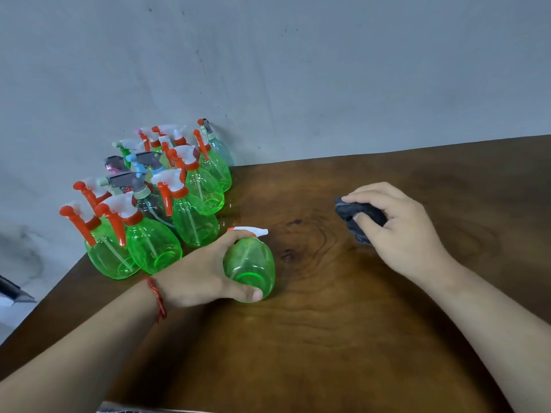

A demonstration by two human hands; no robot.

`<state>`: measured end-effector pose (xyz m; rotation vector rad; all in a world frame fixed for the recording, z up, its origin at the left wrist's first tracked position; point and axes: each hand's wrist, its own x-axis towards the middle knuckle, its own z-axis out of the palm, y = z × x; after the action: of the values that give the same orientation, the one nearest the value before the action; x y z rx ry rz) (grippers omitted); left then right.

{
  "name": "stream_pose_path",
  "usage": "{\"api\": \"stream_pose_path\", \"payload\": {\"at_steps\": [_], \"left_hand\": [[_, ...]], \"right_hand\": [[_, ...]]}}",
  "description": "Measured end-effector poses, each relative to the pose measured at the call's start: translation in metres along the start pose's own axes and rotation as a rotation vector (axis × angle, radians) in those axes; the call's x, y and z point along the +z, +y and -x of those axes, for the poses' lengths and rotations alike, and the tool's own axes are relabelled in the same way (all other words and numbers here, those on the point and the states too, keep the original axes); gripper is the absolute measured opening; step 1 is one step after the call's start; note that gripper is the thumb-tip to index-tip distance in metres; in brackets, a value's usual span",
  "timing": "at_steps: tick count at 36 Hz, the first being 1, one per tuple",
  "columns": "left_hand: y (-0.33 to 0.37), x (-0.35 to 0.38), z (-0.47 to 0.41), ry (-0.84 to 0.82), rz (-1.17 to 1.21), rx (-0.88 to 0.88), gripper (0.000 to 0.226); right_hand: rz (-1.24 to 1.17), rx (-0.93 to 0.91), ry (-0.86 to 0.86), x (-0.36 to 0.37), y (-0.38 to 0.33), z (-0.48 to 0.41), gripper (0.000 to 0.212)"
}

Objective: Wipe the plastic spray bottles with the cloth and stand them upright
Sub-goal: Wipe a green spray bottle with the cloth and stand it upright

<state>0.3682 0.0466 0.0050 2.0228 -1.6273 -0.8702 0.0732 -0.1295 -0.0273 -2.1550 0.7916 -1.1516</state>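
Grip of left hand (202, 272) round green bottle (253, 262), tube (243, 258) inside; right hand (399, 228) round cloth (362, 210).

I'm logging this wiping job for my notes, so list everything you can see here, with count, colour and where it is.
Held spray bottle: one, clear green with a white-and-orange head, centre-left of the table, apart from the group.
Grouped spray bottles: roughly a dozen, but overlap hides the exact count; mostly green with orange-and-white heads, a few bluish or dark with grey heads; standing at the table's back-left corner by the wall.
Cloth: one, dark grey, bunched, right of centre.
Table: one, brown wood.
Wall: grey, behind the table.
Thread bracelet: one, red, on the left wrist.
Left hand: grips the held spray bottle.
Right hand: grips the cloth.
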Motion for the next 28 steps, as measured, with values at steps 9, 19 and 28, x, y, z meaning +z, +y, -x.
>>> {"api": "stream_pose_path", "payload": {"at_steps": [9,19,28], "left_hand": [[0.009,0.030,-0.015,0.215,-0.271,0.441,0.123],[0.031,0.058,-0.059,0.315,0.016,0.572,0.123],[0.020,0.055,-0.062,0.333,0.222,0.499,0.118]], "right_hand": [[-0.106,0.036,-0.039,0.014,-0.022,0.002,0.042],[-0.166,-0.062,0.063,0.031,-0.016,-0.020,0.039],[-0.124,-0.144,-0.053,0.049,-0.028,-0.021,0.041]]}}
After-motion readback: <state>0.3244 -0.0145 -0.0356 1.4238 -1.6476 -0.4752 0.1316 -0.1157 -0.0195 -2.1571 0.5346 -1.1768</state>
